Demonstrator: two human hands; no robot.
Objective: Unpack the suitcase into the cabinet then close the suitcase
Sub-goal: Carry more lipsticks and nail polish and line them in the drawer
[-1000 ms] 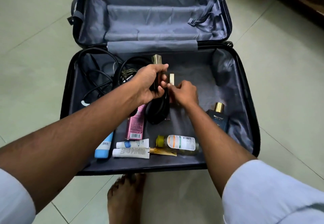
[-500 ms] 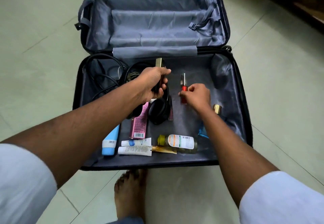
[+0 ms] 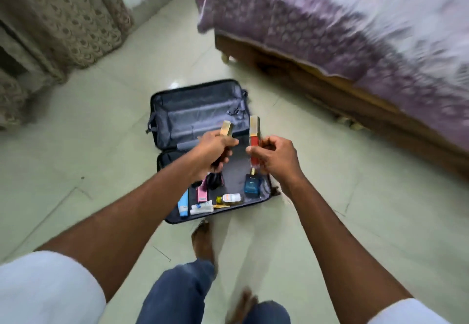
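The open black suitcase (image 3: 198,110) lies on the floor below me, grey lining showing. My left hand (image 3: 214,149) grips a dark tube with a gold cap (image 3: 226,128), held upright above the case. My right hand (image 3: 275,157) pinches a red tube with a gold cap (image 3: 254,141), also upright. In the near half of the case lie a blue perfume bottle (image 3: 252,186), a pink box (image 3: 202,193), a light-blue tube (image 3: 183,203), white tubes (image 3: 201,208), a small yellow-capped bottle (image 3: 229,198) and black headphones (image 3: 214,179), partly hidden by my left arm.
A bed with a purple patterned cover (image 3: 330,26) and wooden frame (image 3: 317,85) stands at the right. Patterned beige curtains (image 3: 58,19) hang at the upper left. The pale tiled floor (image 3: 88,158) surrounds the case. My bare feet (image 3: 203,240) are near its front edge.
I have risen, so the suitcase looks smaller and farther off. Both hands have lifted their tubes up out of the case. The view now takes in the bed and curtains.
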